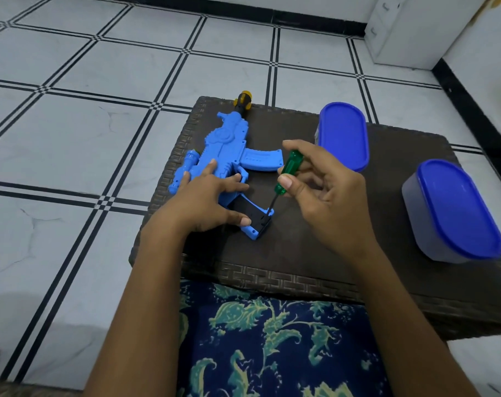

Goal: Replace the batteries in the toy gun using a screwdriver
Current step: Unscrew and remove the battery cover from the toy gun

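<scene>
The left hand [212, 200], fingers spread, pressed the gun [229, 144] on the desk [358, 253] while the right hand [326, 193] pinched the screwdriver [289, 173], tip on the black cover [252, 214], whose screw likely needed turning.

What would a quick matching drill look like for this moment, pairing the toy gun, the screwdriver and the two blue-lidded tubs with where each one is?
Things
1. toy gun
2. screwdriver
3. nearer tub
4. farther tub

Places
A. lid on, by the right edge of the table
B. held in the right hand, tip down on the gun's grip
C. lying flat under the left hand
D. lid on, just beyond the right hand

Pairs: 1-C, 2-B, 3-A, 4-D
</scene>
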Available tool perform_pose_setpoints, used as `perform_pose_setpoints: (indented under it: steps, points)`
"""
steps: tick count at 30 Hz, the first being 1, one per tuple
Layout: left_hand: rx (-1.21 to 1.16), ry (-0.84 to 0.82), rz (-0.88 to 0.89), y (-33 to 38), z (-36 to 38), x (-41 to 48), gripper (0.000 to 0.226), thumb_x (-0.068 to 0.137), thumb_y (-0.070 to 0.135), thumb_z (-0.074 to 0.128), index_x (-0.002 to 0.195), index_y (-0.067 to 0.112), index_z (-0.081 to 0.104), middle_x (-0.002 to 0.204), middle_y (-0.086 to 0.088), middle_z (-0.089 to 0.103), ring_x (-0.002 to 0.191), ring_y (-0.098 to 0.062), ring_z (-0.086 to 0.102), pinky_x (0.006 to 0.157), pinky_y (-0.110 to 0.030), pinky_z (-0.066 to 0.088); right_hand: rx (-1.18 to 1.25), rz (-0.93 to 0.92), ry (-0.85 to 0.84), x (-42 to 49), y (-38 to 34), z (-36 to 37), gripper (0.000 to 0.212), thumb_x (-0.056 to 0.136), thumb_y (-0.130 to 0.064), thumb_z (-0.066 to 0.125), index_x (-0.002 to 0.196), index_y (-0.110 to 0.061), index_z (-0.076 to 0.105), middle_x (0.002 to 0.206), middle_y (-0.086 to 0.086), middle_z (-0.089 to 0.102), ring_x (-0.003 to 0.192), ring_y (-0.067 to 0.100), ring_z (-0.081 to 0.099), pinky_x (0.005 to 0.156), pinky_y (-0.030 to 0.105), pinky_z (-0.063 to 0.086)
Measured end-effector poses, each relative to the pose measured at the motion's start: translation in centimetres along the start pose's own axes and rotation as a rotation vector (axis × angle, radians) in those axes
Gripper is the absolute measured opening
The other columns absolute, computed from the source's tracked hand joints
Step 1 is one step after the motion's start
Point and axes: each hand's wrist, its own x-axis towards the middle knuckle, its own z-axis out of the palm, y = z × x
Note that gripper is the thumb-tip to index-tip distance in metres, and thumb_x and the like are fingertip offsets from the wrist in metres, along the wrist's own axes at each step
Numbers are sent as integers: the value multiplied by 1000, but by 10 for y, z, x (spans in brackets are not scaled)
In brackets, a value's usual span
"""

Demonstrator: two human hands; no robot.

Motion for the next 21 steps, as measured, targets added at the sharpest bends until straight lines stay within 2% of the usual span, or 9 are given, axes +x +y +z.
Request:
perform_pose_setpoints:
  steps: [3,5,7,8,11,14,17,19,21]
  points:
    - [-1,-9,-18,5,-2,-2,71,72,41,78,136,40,47,155,17,27,147,-10,-9,118,-50,-8,10,0,-5,-1,-2,3,35,90,-7,67,124,-14,63,90,-14,59,78,3,63,71,31,61]
    - [1,-9,-28,11,-4,-5,71,74,38,78,138,38,47,157,12,23,147,-11,-10,118,-49,-7,-16,-20,23,-2,-5,5,29,90,-12,69,119,-13,66,94,-3,63,83,7,63,65,27,58]
    - [2,-8,-47,16,-6,-9,70,76,35,77,139,36,46,158,8,18,147,-13,-10,118,-48,-5,-81,-81,73,-2,-7,7,17,89,-17,72,104,-9,72,87,6,62,75,3,58,59,11,46]
    - [4,-8,-48,17,-7,-10,70,76,34,77,139,36,46,159,7,17,147,-13,-10,118,-48,-4,-113,-104,98,-2,-8,9,13,88,-17,74,96,-7,73,81,7,60,69,0,55,60,8,41]
    - [13,-10,-48,20,-7,-13,70,77,34,77,139,36,45,159,5,16,147,-15,-8,119,-49,-1,-124,-107,134,-1,-8,13,11,87,-15,74,85,-4,73,73,9,61,61,3,51,58,12,40]
    - [15,-6,-51,17,-6,-12,70,76,35,77,139,36,45,159,7,17,147,-16,-7,119,-49,-1,-61,-61,120,-2,-9,15,14,87,-14,73,97,-3,72,76,7,65,62,9,57,57,27,51]
    - [4,-10,-25,12,-5,-8,71,74,39,78,138,38,47,156,14,24,147,-11,-9,118,-50,-5,-32,-16,123,-1,-12,9,31,88,-10,71,118,-7,63,74,-4,61,58,4,56,57,15,48]
    - [-4,-15,-29,10,-4,-6,71,73,39,78,137,38,47,155,15,25,147,-10,-8,118,-51,-3,-19,-1,93,-2,-12,4,27,90,-5,66,117,-5,60,76,-4,65,52,1,54,54,11,41]
    - [-3,-20,-28,11,-4,-7,71,73,39,78,137,37,47,156,14,25,147,-10,-8,118,-52,-2,-32,-19,72,-3,-13,2,21,92,-6,63,113,-7,64,87,2,71,53,5,56,50,17,41]
